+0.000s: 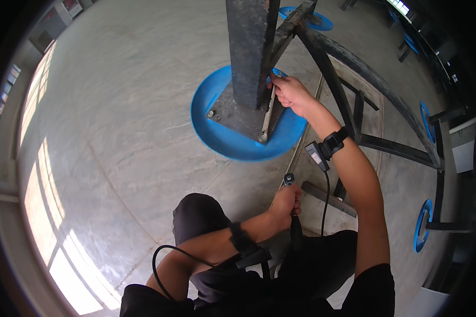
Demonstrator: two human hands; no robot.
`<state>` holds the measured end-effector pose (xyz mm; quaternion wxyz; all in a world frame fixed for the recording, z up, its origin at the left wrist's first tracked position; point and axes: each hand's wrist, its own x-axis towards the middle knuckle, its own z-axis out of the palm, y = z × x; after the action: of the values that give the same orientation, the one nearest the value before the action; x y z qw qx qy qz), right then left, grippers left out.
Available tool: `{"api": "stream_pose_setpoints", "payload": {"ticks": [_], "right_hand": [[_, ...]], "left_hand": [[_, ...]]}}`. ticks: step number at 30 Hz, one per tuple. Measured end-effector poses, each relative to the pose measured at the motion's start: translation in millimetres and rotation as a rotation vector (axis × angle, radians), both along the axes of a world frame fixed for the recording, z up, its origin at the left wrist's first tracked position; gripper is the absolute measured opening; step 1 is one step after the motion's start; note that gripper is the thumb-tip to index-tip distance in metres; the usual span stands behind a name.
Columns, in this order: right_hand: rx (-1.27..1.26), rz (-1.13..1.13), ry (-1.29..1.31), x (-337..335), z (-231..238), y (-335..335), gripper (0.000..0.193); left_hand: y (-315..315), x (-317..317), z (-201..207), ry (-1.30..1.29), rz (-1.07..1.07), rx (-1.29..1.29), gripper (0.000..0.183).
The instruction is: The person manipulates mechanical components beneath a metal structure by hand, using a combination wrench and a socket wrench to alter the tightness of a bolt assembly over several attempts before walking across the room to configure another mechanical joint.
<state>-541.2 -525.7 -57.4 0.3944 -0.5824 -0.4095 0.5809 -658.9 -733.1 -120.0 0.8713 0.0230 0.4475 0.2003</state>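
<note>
My right hand is closed around the upper end of a long silver wrench. The wrench's lower end sits at a bolt on the near corner of a dark steel base plate. That plate is at the foot of a thick black square post and lies in a round blue dish. Nearer to me and apart from the dish, my left hand grips a ratchet wrench, its metal head upward and black handle below. Another bolt shows at the plate's left corner.
Black steel braces run from the post to the right. A loose dark bar lies on the floor beside my left hand. Further blue dishes stand at the right. Cables hang from bands on both my wrists. Sunlight patches the concrete floor at left.
</note>
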Motion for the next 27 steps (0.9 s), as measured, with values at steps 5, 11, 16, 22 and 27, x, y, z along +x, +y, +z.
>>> {"api": "stream_pose_setpoints", "payload": {"ticks": [5, 11, 16, 22, 27], "right_hand": [[0.054, 0.003, 0.099, 7, -10, -1, 0.034], [0.252, 0.001, 0.147, 8, 3, -20, 0.035], [0.388, -0.155, 0.444, 15, 13, -31, 0.032], [0.606, -0.258, 0.424, 20, -9, -100, 0.022], [0.611, -0.241, 0.5, 36, -50, -157, 0.016]], "left_hand": [[-12, -4, 18, -0.027, -0.096, 0.073, 0.003], [-26, -40, 49, -0.066, -0.247, 0.126, 0.01], [-19, -62, 66, -0.047, -0.466, 0.289, 0.015], [9, -96, 101, 0.127, -0.033, 0.585, 0.027], [39, -123, 106, 0.201, 0.253, 0.775, 0.028]]}}
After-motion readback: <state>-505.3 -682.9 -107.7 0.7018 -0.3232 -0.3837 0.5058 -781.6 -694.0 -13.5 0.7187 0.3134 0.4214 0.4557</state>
